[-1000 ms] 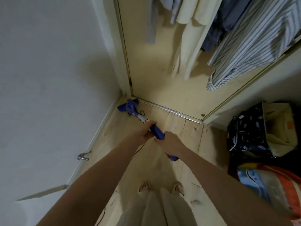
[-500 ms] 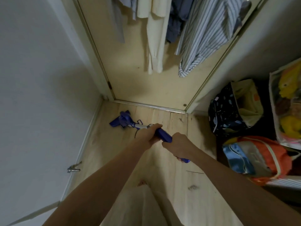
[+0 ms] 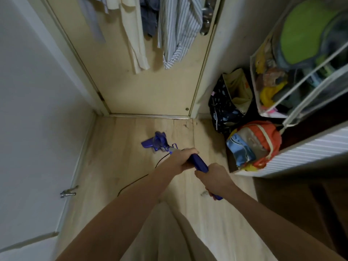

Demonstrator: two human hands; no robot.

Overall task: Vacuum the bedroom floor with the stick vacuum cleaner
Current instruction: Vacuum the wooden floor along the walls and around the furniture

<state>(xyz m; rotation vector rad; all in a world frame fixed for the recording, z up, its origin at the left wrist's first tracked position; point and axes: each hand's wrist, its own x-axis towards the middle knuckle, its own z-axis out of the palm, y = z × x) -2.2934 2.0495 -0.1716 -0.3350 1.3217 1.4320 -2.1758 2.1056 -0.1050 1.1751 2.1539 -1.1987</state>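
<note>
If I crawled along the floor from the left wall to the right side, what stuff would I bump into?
Metal door stopper → black cord → blue vacuum head → left hand on the blue vacuum handle → right hand → orange backpack.

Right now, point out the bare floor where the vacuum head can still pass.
Bare wood floor runs between the white wall and the vacuum head, up to the door threshold. A narrower strip lies right of the head. Crowded: the orange backpack and dark bag fill the right corner.
</note>
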